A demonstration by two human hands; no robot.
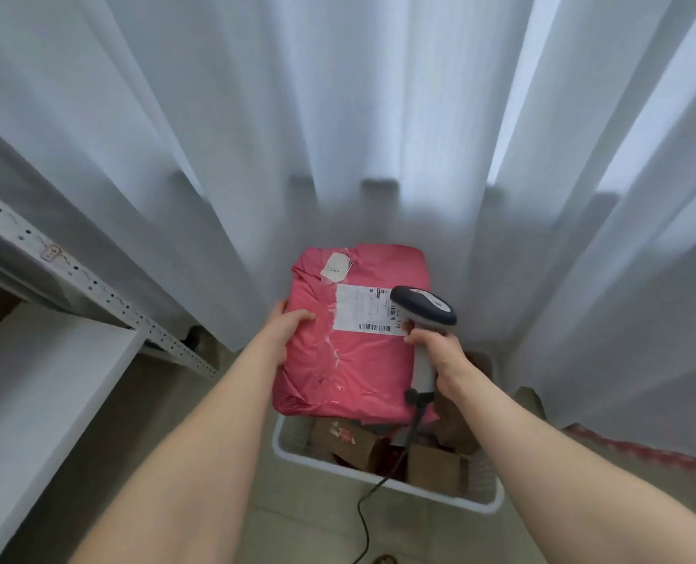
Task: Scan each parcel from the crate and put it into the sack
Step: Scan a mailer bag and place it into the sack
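Pink plastic film wraps the large flat parcel (pixel 350 339), which is held in the air above the white plastic crate (pixel 378 478), in front of the white curtain (pixel 338 116). The left hand (pixel 285 323) grips the parcel at its left edge: the thumb lies on the top face and the other fingers go under it, out of view. A white printed shipping label (pixel 362 307) with barcodes faces up on the parcel, and a small white tag (pixel 337 265) is stuck near the far edge.

The right hand (pixel 439 356) has its fingers curled tightly around the handle of the grey and dark blue handheld barcode scanner (pixel 423 309). The scanner head sits over the right edge of the label, near the barcode. A black cable (pixel 364 519) runs from the bottom of the handle down over the crate rim to the floor.

Inside the crate lie several brown cardboard boxes (pixel 433 468). On the left stands a white metal shelf (pixel 73 278) with a perforated frame.
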